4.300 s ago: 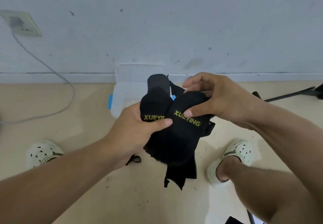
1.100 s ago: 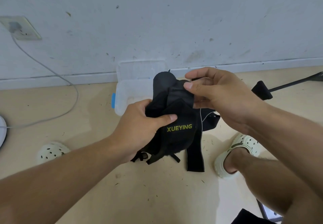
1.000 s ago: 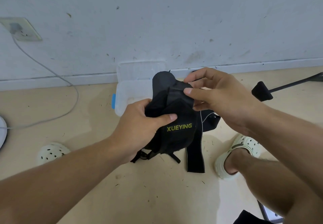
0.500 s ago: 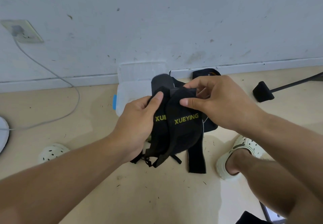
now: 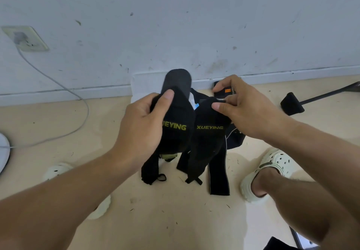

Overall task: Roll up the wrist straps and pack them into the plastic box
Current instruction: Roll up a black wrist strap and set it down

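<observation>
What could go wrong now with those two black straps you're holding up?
The loose tails under the left hand dangle unrolled, so they might tangle. The right hand only pinches its wrist strap at the top, so it could slip. The plastic box is mostly hidden behind them.

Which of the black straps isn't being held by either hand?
The plain strap on the floor, right of the two lettered straps: left hand and right hand hold those.

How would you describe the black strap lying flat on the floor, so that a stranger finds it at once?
Start at the white clog on the beige floor. Just left of it lies a long black strap, flat and unheld. Unlike the two held black straps, it shows no yellow lettering.
</observation>
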`<action>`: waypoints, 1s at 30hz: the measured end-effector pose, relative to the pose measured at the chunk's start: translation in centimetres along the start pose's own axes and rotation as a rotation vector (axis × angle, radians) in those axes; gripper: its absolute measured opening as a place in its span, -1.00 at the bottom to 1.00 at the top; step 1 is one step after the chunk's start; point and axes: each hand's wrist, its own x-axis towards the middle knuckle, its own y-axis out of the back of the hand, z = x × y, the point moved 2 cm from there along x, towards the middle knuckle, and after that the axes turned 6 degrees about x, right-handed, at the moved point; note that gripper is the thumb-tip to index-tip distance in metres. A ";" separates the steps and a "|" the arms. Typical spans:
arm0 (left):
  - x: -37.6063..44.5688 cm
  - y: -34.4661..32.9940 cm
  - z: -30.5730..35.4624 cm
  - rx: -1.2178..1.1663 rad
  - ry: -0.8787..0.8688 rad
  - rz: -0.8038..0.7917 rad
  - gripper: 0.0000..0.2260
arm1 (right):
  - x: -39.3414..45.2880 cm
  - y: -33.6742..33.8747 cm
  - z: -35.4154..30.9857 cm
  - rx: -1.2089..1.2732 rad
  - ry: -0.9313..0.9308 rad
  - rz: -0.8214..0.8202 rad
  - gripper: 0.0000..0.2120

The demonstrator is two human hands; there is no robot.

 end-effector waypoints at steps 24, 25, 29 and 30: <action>0.5 0.2 -0.3 0.112 -0.021 -0.042 -0.90 | -1.3 -1.5 -2.0 0.588 0.052 -0.072 -0.85; 0.4 0.1 -0.1 0.093 -0.029 -0.088 -0.92 | -1.4 -1.3 -2.0 0.591 0.045 -0.078 -0.85; 0.6 -0.2 -1.0 -0.006 0.053 0.002 -0.83 | -1.5 -1.2 -2.2 0.617 0.022 -0.069 -0.84; 0.8 -0.1 -1.3 -0.036 0.096 0.047 -0.81 | -1.5 -1.1 -2.2 0.656 0.023 -0.044 -0.83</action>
